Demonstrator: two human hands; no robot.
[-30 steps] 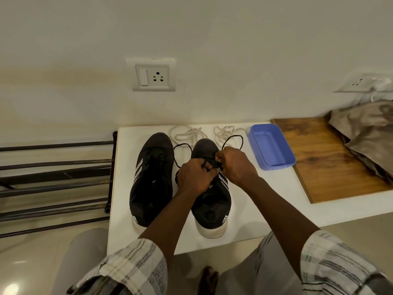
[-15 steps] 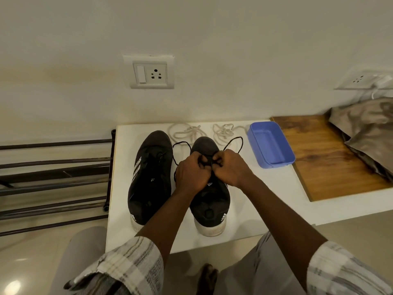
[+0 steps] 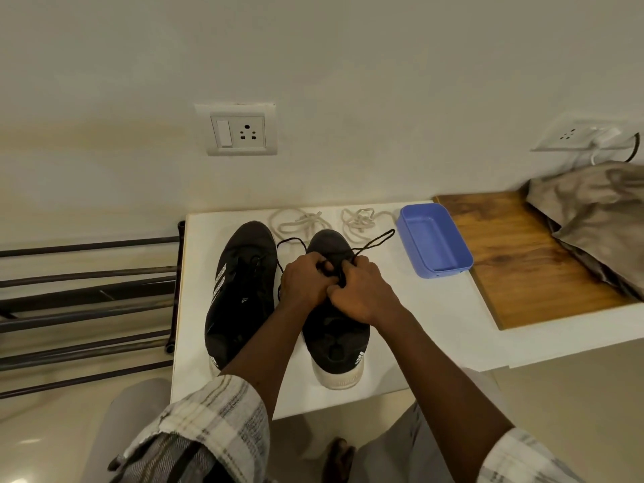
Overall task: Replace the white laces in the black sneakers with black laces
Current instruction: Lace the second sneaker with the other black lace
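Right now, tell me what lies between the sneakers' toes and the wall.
Head view shows two loose bundles on the white table: the left white lace and the right white lace.

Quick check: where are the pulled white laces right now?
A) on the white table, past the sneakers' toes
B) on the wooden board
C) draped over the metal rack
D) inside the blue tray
A: the white laces lie in two loose bundles on the white table, just beyond the toes of the black sneakers, beside the blue tray rather than in it.
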